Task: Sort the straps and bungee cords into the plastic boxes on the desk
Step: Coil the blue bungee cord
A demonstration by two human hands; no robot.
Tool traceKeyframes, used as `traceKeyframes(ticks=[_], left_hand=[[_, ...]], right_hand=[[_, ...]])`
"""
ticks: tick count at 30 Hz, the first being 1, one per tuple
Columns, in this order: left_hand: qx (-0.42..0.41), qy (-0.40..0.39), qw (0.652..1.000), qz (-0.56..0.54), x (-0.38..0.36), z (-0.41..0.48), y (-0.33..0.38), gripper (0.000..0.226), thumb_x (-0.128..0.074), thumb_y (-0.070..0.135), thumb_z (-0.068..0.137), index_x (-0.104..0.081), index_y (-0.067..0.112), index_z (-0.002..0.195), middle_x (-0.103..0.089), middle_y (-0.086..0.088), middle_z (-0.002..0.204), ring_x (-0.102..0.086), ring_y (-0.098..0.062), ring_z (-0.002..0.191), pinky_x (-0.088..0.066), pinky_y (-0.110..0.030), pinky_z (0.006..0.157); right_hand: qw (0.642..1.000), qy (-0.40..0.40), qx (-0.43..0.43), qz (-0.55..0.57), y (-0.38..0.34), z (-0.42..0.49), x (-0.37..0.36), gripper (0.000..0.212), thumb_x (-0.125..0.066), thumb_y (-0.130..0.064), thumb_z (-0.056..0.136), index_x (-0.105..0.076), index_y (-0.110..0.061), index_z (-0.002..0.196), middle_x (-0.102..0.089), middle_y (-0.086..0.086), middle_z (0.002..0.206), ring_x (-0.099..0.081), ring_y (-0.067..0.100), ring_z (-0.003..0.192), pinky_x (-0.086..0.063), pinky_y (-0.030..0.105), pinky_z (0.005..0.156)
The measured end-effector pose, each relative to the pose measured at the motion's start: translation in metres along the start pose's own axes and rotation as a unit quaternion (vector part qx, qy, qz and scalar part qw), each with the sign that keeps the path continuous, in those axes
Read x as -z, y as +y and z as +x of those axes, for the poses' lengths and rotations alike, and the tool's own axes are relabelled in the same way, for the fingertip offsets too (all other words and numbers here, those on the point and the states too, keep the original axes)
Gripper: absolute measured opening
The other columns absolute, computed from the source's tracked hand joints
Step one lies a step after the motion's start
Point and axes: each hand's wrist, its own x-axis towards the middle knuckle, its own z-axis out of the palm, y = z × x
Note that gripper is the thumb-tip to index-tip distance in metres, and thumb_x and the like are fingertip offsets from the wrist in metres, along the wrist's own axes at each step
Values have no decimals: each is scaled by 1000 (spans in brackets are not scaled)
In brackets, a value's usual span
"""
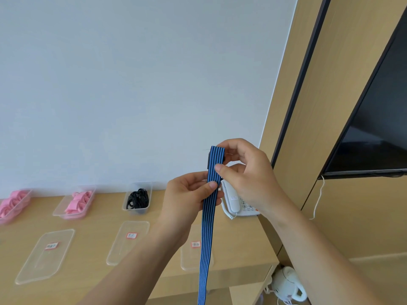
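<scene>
While I hold it up in front of me, the blue striped elastic strap (pixel 206 238) hangs straight down over the desk (pixel 92 230), its top end folded over, its tail running out of view below. My right hand (pixel 246 172) pinches that folded top between thumb and fingers; my left hand (pixel 187 192) sits just below, thumb pressed across the band, fingers curled behind it, so both hands are close together and clamped on the same strap. Beyond them, along the wall, stands a clear plastic box (pixel 141 211) of black cords (pixel 137 199), then a box (pixel 59 211) of pink straps (pixel 78 202), and another pink-filled box (pixel 13 219) at the far left edge. Nearer me lie three clear lids with red-bordered labels: the left lid (pixel 46 256), the middle lid (pixel 128 241), the right lid (pixel 189 256) partly behind the strap. A white telephone (pixel 234 203) sits behind my right hand, a dark television (pixel 374 128) hangs on the right, and a white kettle (pixel 288 285) sits low beside the desk.
</scene>
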Motion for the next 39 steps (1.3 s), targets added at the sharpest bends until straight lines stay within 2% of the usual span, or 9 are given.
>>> traceKeyframes(ticks=[5, 10, 15, 20, 23, 27, 30, 33, 39], left_hand=[[-9, 7, 1000, 5, 0, 0, 1, 22, -66, -4, 95, -71, -2, 116, -79, -18, 89, -76, -27, 75, -65, -38, 76], [-21, 15, 1000, 17, 0, 0, 2, 13, -67, 1, 95, -76, -2, 105, -76, -17, 82, -73, -27, 71, -65, -40, 75], [-29, 25, 999, 15, 0, -2, 0, 21, -69, 13, 96, -76, -6, 90, -72, -29, 83, -70, -29, 69, -64, -45, 75], [-27, -15, 999, 10, 2, -5, 1, 22, -58, 9, 103, -78, -1, 104, -74, -15, 83, -72, -27, 77, -62, -45, 86], [-13, -28, 999, -14, 7, -5, 7, 30, -48, 4, 105, -77, 2, 112, -75, -12, 89, -70, -28, 83, -58, -45, 93], [5, -56, 998, -12, 7, -9, 15, 34, -46, 15, 103, -79, 10, 108, -70, -6, 89, -65, -29, 84, -58, -51, 93], [34, -46, 998, -21, 3, -13, 19, 35, -50, 28, 104, -83, 19, 99, -69, -2, 80, -66, -26, 81, -60, -45, 83], [45, -52, 998, -16, 2, -13, 19, 35, -52, 37, 103, -82, 18, 104, -72, -6, 89, -69, -27, 87, -60, -43, 83], [30, -61, 998, -3, 3, -10, 19, 32, -52, 37, 104, -78, 21, 111, -73, -7, 101, -65, -28, 86, -56, -41, 82]], right_hand=[[998, 18, 17, 51, -11, -6, 3, 4, -68, -13, 94, -72, -15, 96, -72, -10, 89, -67, 8, 88, -57, 27, 72], [996, 12, 35, 84, -16, -15, 6, 8, -70, -7, 93, -74, -13, 97, -72, -11, 88, -70, 17, 89, -58, 39, 75], [993, 16, 63, 101, -19, -22, 7, 21, -71, -1, 90, -74, -21, 96, -75, -7, 95, -71, 17, 93, -55, 26, 80], [994, 2, 66, 87, -13, -31, 8, 17, -73, -5, 87, -75, -16, 101, -75, -5, 102, -72, 21, 98, -55, 27, 84], [994, -4, 90, 57, -6, -38, 6, 21, -74, -8, 83, -75, -16, 102, -75, -7, 107, -68, 23, 108, -56, 35, 91], [992, -3, 127, 20, -3, -45, 4, 25, -78, 3, 80, -78, -13, 99, -74, -5, 110, -67, 14, 111, -55, 16, 81], [983, 16, 180, -42, 0, -48, 1, 22, -78, -4, 78, -79, -11, 99, -74, -6, 112, -67, 7, 111, -52, 20, 93], [973, 32, 210, -86, 8, -51, -1, 20, -79, -2, 77, -79, -9, 97, -74, -2, 112, -67, 5, 111, -49, 13, 91], [957, 66, 252, -126, 21, -54, -7, 22, -79, 5, 76, -79, -6, 95, -73, 0, 112, -66, 14, 114, -50, 22, 98]])
